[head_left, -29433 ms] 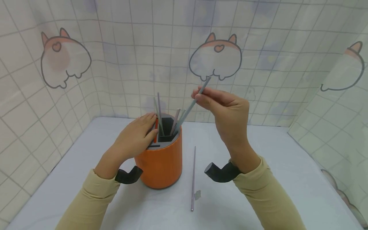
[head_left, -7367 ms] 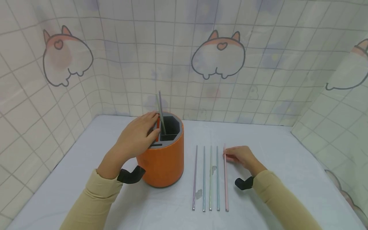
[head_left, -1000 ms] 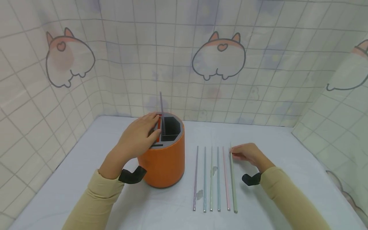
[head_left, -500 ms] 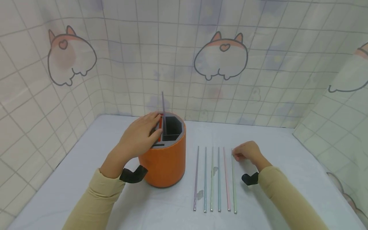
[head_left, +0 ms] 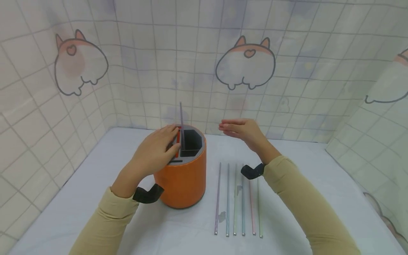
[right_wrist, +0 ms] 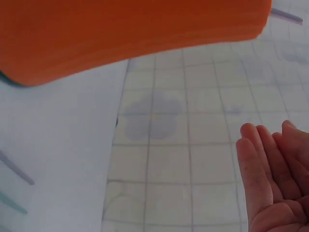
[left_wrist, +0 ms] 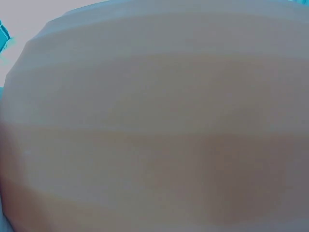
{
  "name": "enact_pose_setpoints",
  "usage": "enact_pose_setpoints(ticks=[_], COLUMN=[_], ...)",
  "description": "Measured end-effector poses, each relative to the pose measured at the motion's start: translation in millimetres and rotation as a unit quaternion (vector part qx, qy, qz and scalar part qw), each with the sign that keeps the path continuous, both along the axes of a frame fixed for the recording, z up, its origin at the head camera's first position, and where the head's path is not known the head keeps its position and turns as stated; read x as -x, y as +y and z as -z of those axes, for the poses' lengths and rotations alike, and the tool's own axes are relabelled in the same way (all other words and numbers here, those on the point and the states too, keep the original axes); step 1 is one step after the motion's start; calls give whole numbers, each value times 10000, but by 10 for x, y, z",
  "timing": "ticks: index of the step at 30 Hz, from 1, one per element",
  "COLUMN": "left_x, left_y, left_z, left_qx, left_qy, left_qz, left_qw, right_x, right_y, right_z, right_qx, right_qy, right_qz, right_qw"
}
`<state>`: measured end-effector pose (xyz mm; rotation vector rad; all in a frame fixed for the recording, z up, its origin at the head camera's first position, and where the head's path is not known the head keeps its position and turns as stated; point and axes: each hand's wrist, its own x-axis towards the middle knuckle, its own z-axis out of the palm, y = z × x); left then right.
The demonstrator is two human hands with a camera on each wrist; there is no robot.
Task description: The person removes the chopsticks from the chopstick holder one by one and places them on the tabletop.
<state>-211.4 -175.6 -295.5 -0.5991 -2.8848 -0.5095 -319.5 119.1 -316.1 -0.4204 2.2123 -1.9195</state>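
My left hand (head_left: 153,152) rests on the rim of an orange round holder (head_left: 183,186), fingers extended. One lilac stick (head_left: 181,115) stands in the holder's dark compartment. My right hand (head_left: 243,132) hovers right of the holder, holding nothing; in the right wrist view its fingers (right_wrist: 253,164) are nearly straight. Below it, thin pastel sticks lie side by side on the table: lilac (head_left: 218,198), blue (head_left: 227,205), green (head_left: 235,209), another blue (head_left: 243,209), pink (head_left: 252,209) and green (head_left: 259,209). My right forearm passes near their far ends. A blurred surface fills the left wrist view.
A white cloth covers the table (head_left: 296,166). Behind and beside it hangs a grid-patterned curtain (head_left: 191,63) with cartoon animals. A red-orange strip (head_left: 177,143) and a dark slot (head_left: 176,161) show on the holder's grey top, by my left hand.
Sticks have moved from the holder to a row on the table, the green one last. My right hand has let go of it and risen leftward towards the holder. My left hand stays.
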Motion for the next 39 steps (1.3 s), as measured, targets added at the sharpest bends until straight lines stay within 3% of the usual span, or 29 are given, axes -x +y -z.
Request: enact_pose_setpoints(ticks=[14,27,39], left_x=[36,5,-5], left_y=[7,-12,-17], left_z=[29,-1,-3], left_qx=[14,-7,-30], left_qy=[21,13,3], left_qz=[-18,7,36], left_qw=[10000,10000,10000], right_x=[45,12,-37], right_y=[-717,-941,-1000], right_z=[-327,-394,-408], right_qx=[301,60,133], right_qy=[200,552,509], right_qz=[-1075,-1277,-1098], right_qw=[9935,9903,9926])
